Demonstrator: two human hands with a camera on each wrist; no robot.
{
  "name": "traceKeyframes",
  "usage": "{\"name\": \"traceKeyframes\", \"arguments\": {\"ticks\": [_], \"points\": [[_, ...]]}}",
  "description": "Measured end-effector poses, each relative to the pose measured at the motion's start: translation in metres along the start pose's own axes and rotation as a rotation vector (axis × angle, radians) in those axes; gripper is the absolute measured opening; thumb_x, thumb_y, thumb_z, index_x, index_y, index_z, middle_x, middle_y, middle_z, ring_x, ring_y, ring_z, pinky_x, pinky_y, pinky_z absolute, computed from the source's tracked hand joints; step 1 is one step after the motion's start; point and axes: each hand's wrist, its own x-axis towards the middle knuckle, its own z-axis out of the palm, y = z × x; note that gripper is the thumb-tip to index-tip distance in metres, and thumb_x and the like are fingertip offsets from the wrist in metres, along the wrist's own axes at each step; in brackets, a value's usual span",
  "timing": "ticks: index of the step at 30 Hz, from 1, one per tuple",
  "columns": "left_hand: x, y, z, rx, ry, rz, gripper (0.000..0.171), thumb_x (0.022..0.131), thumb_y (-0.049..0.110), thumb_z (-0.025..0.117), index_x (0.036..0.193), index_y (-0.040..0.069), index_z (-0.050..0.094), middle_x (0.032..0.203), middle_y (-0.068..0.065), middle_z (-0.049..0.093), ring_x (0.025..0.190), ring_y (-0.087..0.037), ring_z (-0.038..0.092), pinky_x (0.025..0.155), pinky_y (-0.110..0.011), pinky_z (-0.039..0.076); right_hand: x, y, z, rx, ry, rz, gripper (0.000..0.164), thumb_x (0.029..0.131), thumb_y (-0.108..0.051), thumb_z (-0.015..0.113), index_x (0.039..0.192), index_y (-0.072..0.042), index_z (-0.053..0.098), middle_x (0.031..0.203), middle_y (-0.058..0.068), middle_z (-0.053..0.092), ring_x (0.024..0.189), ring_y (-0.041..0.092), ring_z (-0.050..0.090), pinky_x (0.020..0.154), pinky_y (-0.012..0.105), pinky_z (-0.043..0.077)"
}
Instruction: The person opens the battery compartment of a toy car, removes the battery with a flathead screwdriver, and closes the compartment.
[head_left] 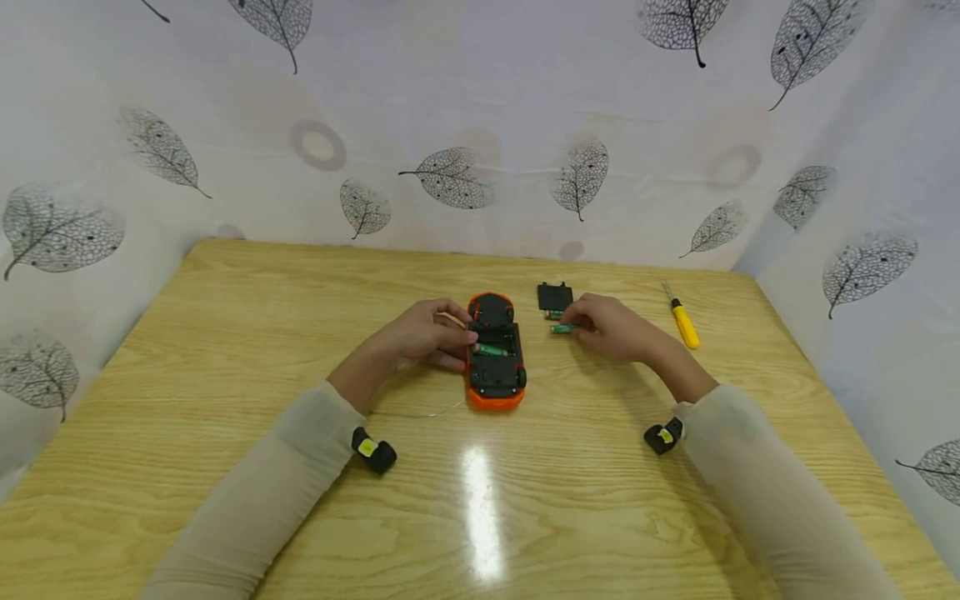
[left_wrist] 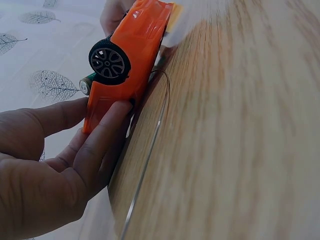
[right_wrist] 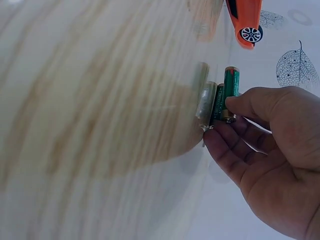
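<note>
An orange toy car (head_left: 497,402) lies wheels up on the table, its black underside showing an uncovered battery compartment. One green battery (head_left: 491,350) is in that compartment, its end poking above the car's edge in the left wrist view. My left hand (head_left: 429,337) grips the car by its left side. To the right of the car, my right hand (head_left: 611,329) pinches another green battery (right_wrist: 231,85) between thumb and fingers, close over the table. Right beside it are a further green battery (head_left: 553,315) and the black battery cover (head_left: 555,296).
A screwdriver (head_left: 684,323) with a yellow handle lies on the right part of the wooden table (head_left: 262,333). From the car a thin wire (left_wrist: 145,175) runs left along the tabletop. Leaf-patterned cloth (head_left: 480,108) hangs behind and at the sides.
</note>
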Motion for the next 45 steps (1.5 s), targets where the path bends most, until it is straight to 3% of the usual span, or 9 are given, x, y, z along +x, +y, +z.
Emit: {"name": "traceKeyframes", "arguments": {"ticks": [12, 23, 45], "points": [[0.0006, -0.0008, -0.0015, 0.002, -0.005, 0.002, 0.038, 0.097, 0.001, 0.068, 0.13, 0.002, 0.049, 0.119, -0.02, 0.062, 0.094, -0.029, 0.072, 0.08, -0.046, 0.064, 0.0049, 0.0037, 0.0039, 0.003, -0.018, 0.017, 0.02, 0.097, 0.001, 0.064, 0.117, 0.002, 0.068, 0.103, 0.01, 0.066, 0.087, 0.019, 0.061, 0.076, 0.039, 0.055], [-0.0006, 0.0004, 0.0003, -0.003, 0.0, 0.001, 0.037, 0.097, 0.0, 0.068, 0.129, 0.001, 0.049, 0.118, -0.021, 0.063, 0.091, -0.029, 0.072, 0.079, -0.046, 0.064, 0.0043, 0.0031, 0.0035, 0.0, -0.015, 0.012, 0.02, 0.096, 0.0, 0.067, 0.116, 0.0, 0.069, 0.105, 0.01, 0.068, 0.093, 0.023, 0.065, 0.081, 0.043, 0.059], [0.0014, -0.0009, -0.0012, 0.005, -0.005, 0.007, 0.037, 0.098, 0.001, 0.068, 0.13, 0.001, 0.049, 0.119, -0.02, 0.062, 0.094, -0.03, 0.072, 0.08, -0.046, 0.064, 0.0024, 0.0021, -0.0017, 0.019, -0.005, 0.024, 0.023, 0.097, 0.003, 0.063, 0.119, -0.001, 0.07, 0.109, 0.012, 0.069, 0.098, 0.027, 0.065, 0.084, 0.046, 0.059]]}}
